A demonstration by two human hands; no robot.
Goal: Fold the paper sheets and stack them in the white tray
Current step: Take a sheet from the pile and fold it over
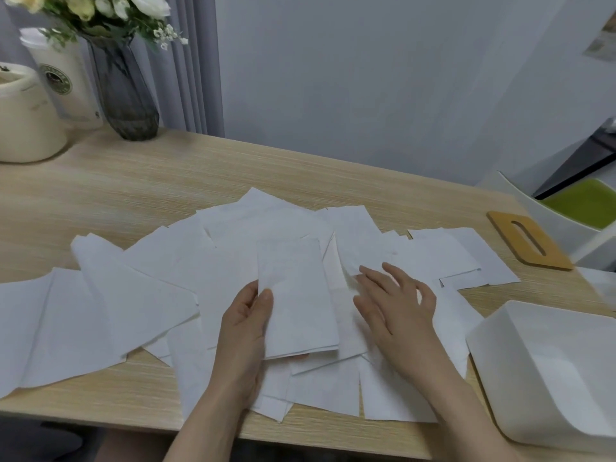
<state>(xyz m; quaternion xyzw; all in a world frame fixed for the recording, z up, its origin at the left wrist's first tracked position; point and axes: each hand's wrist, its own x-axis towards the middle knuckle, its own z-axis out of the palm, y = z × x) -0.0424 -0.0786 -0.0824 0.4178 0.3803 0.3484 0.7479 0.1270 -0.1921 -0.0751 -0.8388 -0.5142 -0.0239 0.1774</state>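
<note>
Nearest, at the right front corner of the desk (133, 181): white tray (493, 388), its rim overhanging the front edge, nothing clearly visible inside

Left hand (245, 331) gripping a folded sheet (296, 301) by its left edge, thumb on top, fingers curled beneath, lifted slightly above the pile

Right hand (398, 308) spread flat, fingers straight and slightly apart, pressing down on loose sheets just right of the folded one, gripping nothing

Around and under both hands: scattered paper sheets (140, 295), white, overlapping in a wide fan from the left edge of the desk to near the right edge, some creased, some lying flat

Farther right, beyond the tray: flat wooden board (530, 241) with a slot cut in it, just beside the outermost sheets

Off the desk at right: white chair with a green seat pad (580, 208)

Far left back of the desk: cream rounded container (26, 121), a white cup with a green logo (63, 75), a dark glass vase (123, 91) holding pale flowers (110, 8)
</note>
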